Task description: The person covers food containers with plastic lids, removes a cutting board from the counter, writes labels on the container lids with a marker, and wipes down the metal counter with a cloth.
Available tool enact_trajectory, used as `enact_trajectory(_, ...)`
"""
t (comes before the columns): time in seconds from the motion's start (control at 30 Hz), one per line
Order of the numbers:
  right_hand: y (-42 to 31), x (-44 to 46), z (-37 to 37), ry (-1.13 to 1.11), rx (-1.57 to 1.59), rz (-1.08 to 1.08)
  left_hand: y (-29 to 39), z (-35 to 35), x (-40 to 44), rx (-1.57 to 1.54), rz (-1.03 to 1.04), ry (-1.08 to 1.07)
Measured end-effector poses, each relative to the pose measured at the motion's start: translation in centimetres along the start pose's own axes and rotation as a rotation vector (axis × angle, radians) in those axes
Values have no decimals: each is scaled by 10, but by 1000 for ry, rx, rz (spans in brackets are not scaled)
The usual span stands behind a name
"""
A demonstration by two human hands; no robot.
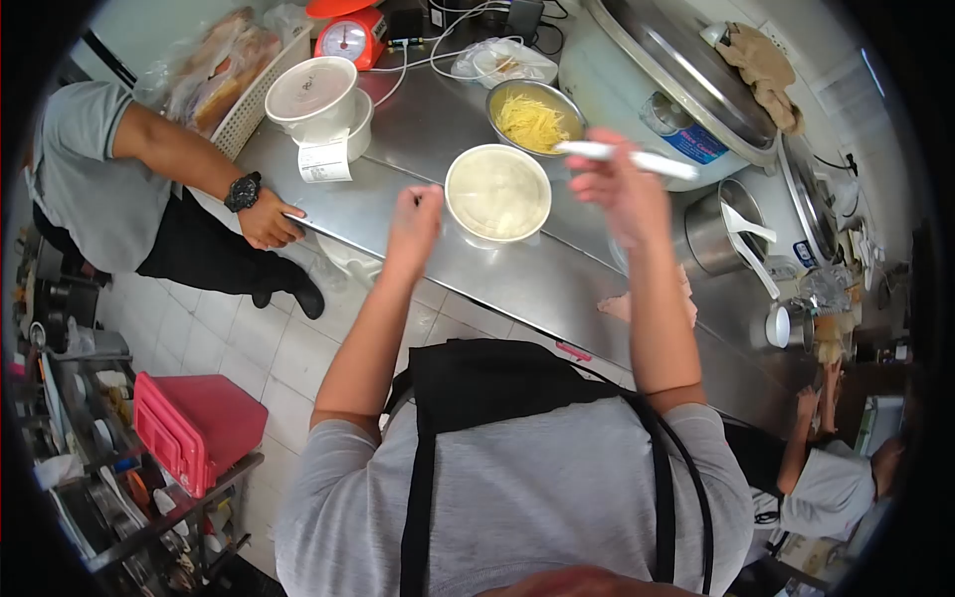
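Observation:
My right hand (622, 189), blurred by motion, grips a white marker pen (657, 162) above the counter, to the right of a lidded round white tub (497, 194). On the tub's left, my left hand (414, 231) is closed, with a small dark thing (417, 199) showing at its fingers, too small to name. The tub's translucent lid is on, and neither hand clearly touches it. Just behind the tub sits a metal bowl (532, 117) of yellow shreds.
Stacked lidded tubs (311, 95) with a printed receipt (325, 160) stand at the left, near a red scale (350, 38). A large cooker (637, 95) and a metal pot (708, 239) with white ladles are at right. A co-worker's hand (269, 219) rests at the counter edge.

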State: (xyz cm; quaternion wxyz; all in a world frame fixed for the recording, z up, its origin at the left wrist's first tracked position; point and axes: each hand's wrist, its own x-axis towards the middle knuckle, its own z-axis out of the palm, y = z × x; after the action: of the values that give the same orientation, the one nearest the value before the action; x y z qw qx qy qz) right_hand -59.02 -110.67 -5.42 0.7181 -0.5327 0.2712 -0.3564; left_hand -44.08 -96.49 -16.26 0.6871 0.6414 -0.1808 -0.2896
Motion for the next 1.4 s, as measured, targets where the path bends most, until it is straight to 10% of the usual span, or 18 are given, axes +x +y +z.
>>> enact_trajectory(0.6, 123, 26, 25, -103, -645, -211, -36, 13, 34, -151, -123, -61)
enact_trajectory(1.4, 120, 14, 19, -81, -620, -237, -52, 10, 18, -61, -20, -33)
